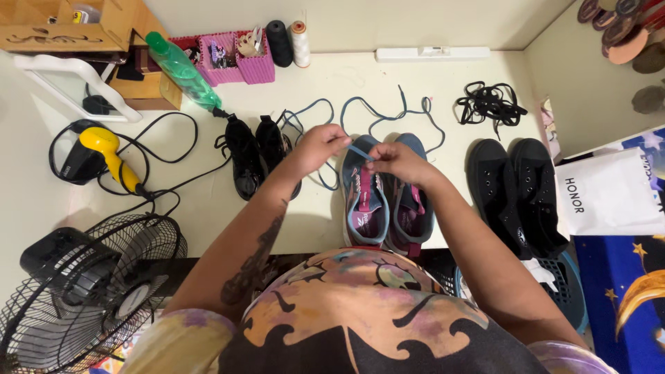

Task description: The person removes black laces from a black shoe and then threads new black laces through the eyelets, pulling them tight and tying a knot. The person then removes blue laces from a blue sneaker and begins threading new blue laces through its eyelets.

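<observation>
— Blue flat shoelace (360, 151): where is it just now?

— Pulled taut between your two hands, above the toe of the left shoe in the blue knit sneaker pair with magenta tongues (384, 204), which sits at six o'clock on the table, right in front of you. Your left hand (320, 147) is closed in a pinch on one end of the lace; your right hand (396, 161) is curled shut on the lace nearer the shoe. The loose remainder snakes away toward twelve o'clock.

— Which step would you call this?

— Lacing, I'd judge, near the toe eyelets. The next move likely calls for steering the pinched tip into an eyelet while your right hand steadies the upper and keeps the lace flat.

— And the surface?

— A pale cream tabletop (208, 208). At nine o'clock of the sneakers stands a small pair of glossy black shoes (253, 156); at three o'clock a pair of black canvas sneakers (516, 187); at one o'clock a heap of black laces (490, 102).

— The room?

— A yellow handheld steamer (107, 152) with its cord and a black wire-caged fan (86, 291) lie off to nine and eight o'clock; pink woven baskets (235, 59) line the wall at eleven.
</observation>
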